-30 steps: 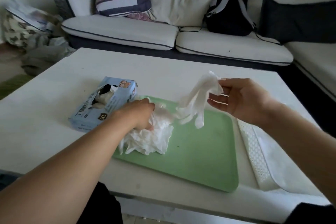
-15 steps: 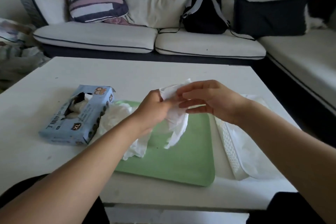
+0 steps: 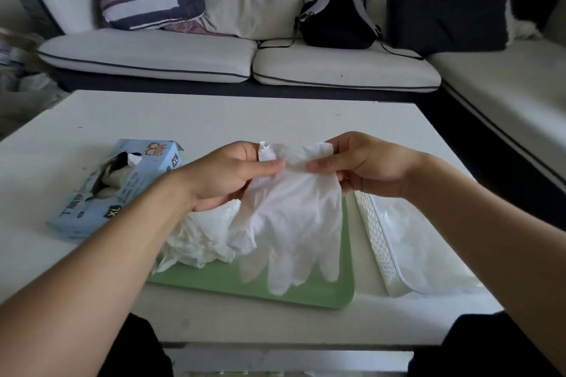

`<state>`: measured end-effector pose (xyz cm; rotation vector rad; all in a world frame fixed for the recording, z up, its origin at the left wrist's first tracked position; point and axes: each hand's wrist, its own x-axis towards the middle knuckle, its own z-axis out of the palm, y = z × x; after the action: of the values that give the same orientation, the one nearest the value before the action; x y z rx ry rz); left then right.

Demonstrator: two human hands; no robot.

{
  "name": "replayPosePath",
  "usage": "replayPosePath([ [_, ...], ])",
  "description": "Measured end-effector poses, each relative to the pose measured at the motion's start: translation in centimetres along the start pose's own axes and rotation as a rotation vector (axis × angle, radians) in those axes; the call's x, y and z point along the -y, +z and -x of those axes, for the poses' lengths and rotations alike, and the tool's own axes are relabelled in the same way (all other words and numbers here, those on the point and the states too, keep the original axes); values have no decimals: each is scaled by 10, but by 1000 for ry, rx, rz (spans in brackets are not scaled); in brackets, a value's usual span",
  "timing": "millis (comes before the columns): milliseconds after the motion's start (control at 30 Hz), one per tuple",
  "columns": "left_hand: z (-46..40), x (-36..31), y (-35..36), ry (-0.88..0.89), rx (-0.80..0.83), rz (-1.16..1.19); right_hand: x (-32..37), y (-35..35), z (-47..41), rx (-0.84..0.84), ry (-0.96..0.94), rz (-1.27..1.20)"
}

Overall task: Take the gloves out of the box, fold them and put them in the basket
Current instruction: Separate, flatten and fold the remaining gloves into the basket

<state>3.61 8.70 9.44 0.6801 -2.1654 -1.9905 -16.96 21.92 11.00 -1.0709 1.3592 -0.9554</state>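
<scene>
Behind the white table (image 3: pixel 214 119) runs a pale sofa (image 3: pixel 147 55) bearing cushions and a black backpack (image 3: pixel 333 18). On the table lies a green tray (image 3: pixel 306 294), the landmark. Right of the tray, just beside it, sits the white perforated basket (image 3: pixel 379 242). Left of the tray rests the blue glove box (image 3: pixel 122 190), opened on top. A heap of white gloves (image 3: pixel 199 239) lies on the tray's left part. Above the tray hangs one white glove (image 3: pixel 294 217), fingers down, its cuff pinched by the left hand (image 3: pixel 226 174) and the right hand (image 3: pixel 367 165).
</scene>
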Motion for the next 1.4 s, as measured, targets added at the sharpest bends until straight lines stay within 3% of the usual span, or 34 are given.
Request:
replayPosePath([
  [167, 1, 11, -14, -48, 67, -97, -12, 0, -4, 86, 121, 66],
  [300, -16, 25, -6, 46, -141, -176, -28, 0, -19, -170, 105, 186],
  [467, -37, 31, 0, 550, -528, -324, -18, -7, -25, -600, -395, 433],
  [600, -27, 20, 4, 812, -596, -574, -11, 2, -13, -716, -715, 727],
  [700, -21, 29, 3, 697, -405, -679, -25, 2, -15, -547, -636, 953],
  [767, -16, 35, 4, 450, -208, -686, -38, 4, -16, -297, -444, 1049],
  [900, -12, 65, 15, 86, 223, -973, -67, 24, -15, 174, -48, 1115],
  [1100, -8, 83, 41, -93, 416, -1003, -69, 44, -13, 469, 165, 1131],
  [1200, -8, 80, 40, -180, 408, -1005, -59, 40, -13, 461, 189, 1062],
  [1300, -10, 80, 36, -123, 257, -1085, -62, 32, -24, 157, 66, 1085],
  [1400, -10, 79, 38, 36, 61, -1243, -73, 27, -37, -79, 101, 1295],
])
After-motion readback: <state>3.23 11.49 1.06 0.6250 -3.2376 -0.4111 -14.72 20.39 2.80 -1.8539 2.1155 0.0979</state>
